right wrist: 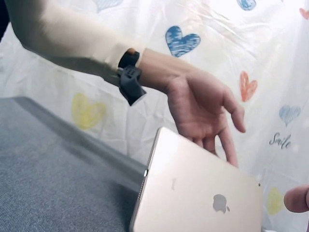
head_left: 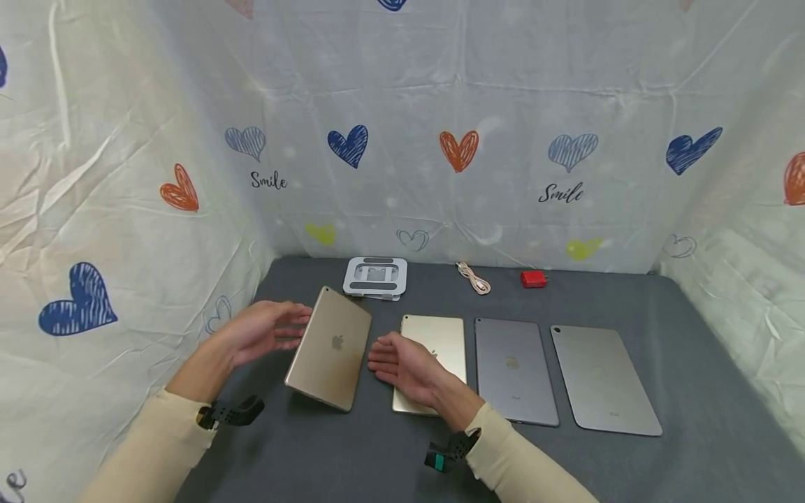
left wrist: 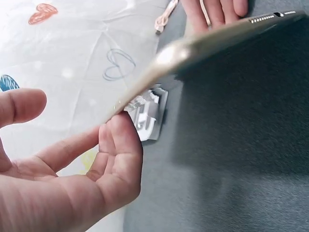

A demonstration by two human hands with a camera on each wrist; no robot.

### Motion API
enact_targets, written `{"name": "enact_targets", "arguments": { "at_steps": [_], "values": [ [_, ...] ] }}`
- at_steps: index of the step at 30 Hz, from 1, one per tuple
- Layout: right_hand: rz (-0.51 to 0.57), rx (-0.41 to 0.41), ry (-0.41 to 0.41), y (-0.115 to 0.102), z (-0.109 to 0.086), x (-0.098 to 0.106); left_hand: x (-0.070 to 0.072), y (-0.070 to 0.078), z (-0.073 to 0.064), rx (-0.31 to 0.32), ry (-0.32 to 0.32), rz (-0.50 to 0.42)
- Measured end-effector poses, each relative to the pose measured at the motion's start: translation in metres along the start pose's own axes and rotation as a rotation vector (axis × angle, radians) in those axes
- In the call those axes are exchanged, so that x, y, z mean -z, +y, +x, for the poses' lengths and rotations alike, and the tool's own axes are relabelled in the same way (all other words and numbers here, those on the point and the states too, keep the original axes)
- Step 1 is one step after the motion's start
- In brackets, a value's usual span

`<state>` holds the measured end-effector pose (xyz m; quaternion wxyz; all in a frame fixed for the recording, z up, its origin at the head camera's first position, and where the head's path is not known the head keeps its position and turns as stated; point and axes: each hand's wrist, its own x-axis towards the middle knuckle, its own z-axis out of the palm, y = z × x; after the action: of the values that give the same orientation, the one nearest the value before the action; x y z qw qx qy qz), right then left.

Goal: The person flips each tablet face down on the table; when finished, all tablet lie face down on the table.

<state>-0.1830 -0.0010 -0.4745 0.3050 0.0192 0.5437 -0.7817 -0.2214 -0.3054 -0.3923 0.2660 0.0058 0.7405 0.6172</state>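
A gold tablet [head_left: 333,349] is tilted up from the dark table, its back toward the head view. Beside its left edge is my left hand [head_left: 264,332]; the fingertips [left wrist: 118,123] touch that edge while the thumb [left wrist: 24,105] stays apart. My right hand [head_left: 409,367], palm turned inward and fingers loosely extended, is beside the tablet's opposite edge; whether it touches is unclear. Under the right hand lies a lighter gold tablet [head_left: 440,332], partly covered. Whether the tilted tablet's lower edge meets the table cannot be told.
To the right lie a dark grey tablet [head_left: 512,363] and a silver-grey tablet [head_left: 604,381]. Along the back are a folded stand [head_left: 375,276], a coiled cable [head_left: 474,279] and a red charger plug [head_left: 534,279]. Printed cloth [head_left: 415,84] hangs behind the table.
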Motion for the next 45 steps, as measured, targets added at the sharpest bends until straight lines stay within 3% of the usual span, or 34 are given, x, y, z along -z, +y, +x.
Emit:
{"name": "enact_targets", "arguments": {
  "at_steps": [19,26,35,39,45],
  "values": [
    [-0.012,0.025,0.022,0.001,-0.010,0.009,-0.008,-0.040,0.020,0.117,0.102,-0.015],
    [-0.038,0.021,0.002,-0.004,-0.015,0.011,-0.016,-0.047,0.029,0.147,0.146,-0.031],
    [-0.055,0.028,-0.034,-0.008,-0.020,0.013,-0.026,-0.050,0.037,0.156,0.164,0.029],
    [-0.055,0.027,-0.035,-0.007,-0.021,0.015,-0.031,-0.050,0.038,0.134,0.170,0.114],
    [-0.057,0.039,-0.059,-0.010,-0.030,0.026,-0.038,-0.046,0.034,0.076,0.235,0.386]
  ]
}}
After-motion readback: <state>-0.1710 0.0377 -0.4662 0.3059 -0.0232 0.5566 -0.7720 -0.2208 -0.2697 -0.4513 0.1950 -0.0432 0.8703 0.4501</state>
